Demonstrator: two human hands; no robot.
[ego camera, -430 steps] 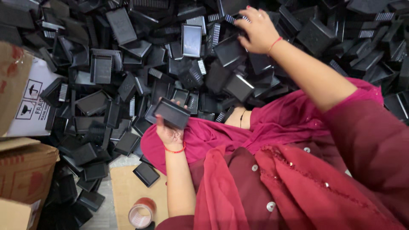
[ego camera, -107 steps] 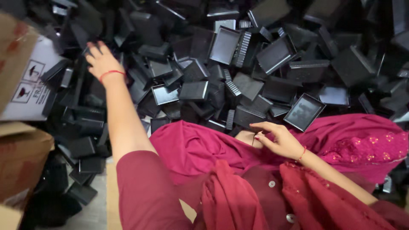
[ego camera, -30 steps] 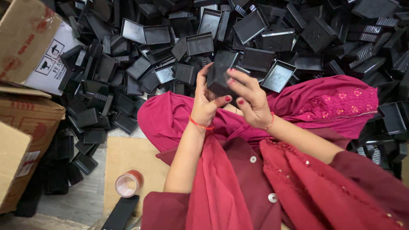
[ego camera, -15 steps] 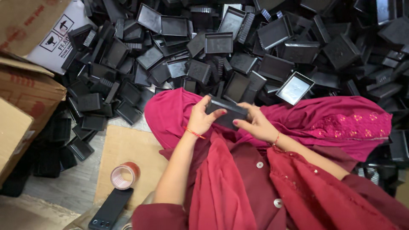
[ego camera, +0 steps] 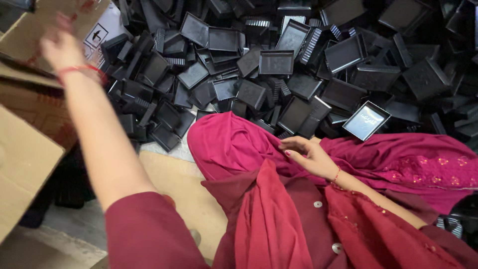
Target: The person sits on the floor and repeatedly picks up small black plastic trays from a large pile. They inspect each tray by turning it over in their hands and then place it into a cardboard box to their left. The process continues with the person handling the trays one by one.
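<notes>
My left hand (ego camera: 60,46) is stretched out to the far left over the open cardboard box (ego camera: 30,149), blurred by motion; whether it holds anything cannot be made out. My right hand (ego camera: 307,155) rests with loosely spread fingers on the magenta cloth (ego camera: 234,144) over my lap and holds nothing. A large heap of black plastic trays (ego camera: 279,65) covers the floor in front of me. One tray with a pale reflective inside (ego camera: 366,120) lies at the heap's near edge, just right of my right hand.
A second cardboard box with printed arrow symbols (ego camera: 102,32) stands at the upper left behind the first. A flat piece of cardboard (ego camera: 174,184) lies on the floor by my left knee. Bare grey floor (ego camera: 59,234) shows at the lower left.
Half a second ago both hands held a black tray over my lap. My left arm has swung out left to the cardboard box, and my right hand stays on the cloth without the tray.
</notes>
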